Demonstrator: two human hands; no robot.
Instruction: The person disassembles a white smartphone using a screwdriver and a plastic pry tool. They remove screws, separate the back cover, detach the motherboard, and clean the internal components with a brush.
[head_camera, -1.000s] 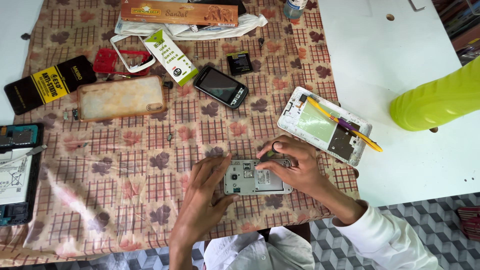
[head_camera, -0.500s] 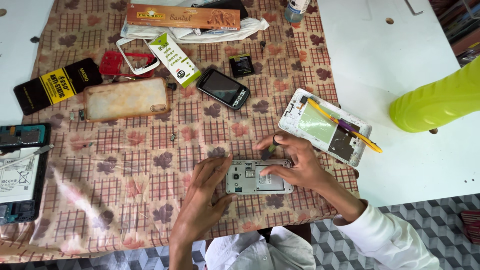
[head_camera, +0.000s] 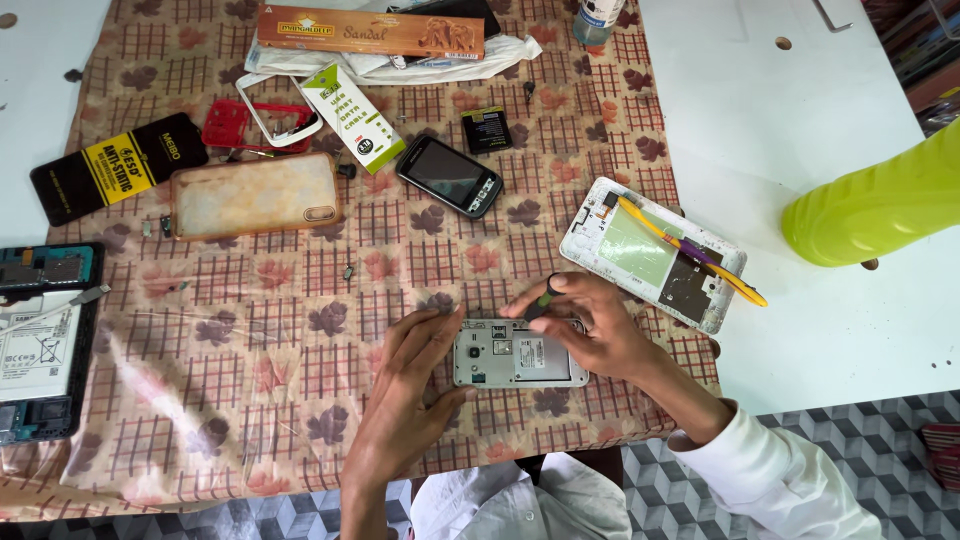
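Opened phone (head_camera: 519, 353) lies back-up, cover off, at the near edge of the patterned tablecloth (head_camera: 250, 370), square to the person — close in and directly under the head camera, so the internals face up for work.

Left hand (head_camera: 410, 385): flat, fingers spread fairly wide, fingertips and thumb against the phone's left end. Holds nothing; looks like it's pinning the chassis so it doesn't slide on the cloth.

Right hand (head_camera: 590, 325): narrow pinch on a small dark-handled tool (head_camera: 545, 298), likely a precision screwdriver. Tip angled down toward the phone's top edge; the contact point is hidden by the fingers, so I can't tell whether it's seated in a screw. The other fingers curl over the phone's right end, probably bracing the tool hand.

Parts staged out of the way:
- White phone frame (head_camera: 650, 253) just up-right of the hands, straddling the cloth edge. Yellow tweezers (head_camera: 690, 250) lie diagonally across it, within reach of the right hand.
- Small black phone (head_camera: 449, 176) screen-up, mid-cloth.
- Clear yellowed phone case (head_camera: 255, 195) to its left.
- Small black battery (head_camera: 487, 130) near the black phone.
- Red and white phone frames (head_camera: 255, 122) further back, next to a green-and-white carton (head_camera: 352, 115).
- Dismantled tablet (head_camera: 40, 340) at the far left edge, internals exposed.
- Bright green bottle (head_camera: 880, 205) on the white table (head_camera: 800, 110), well apart from the work.
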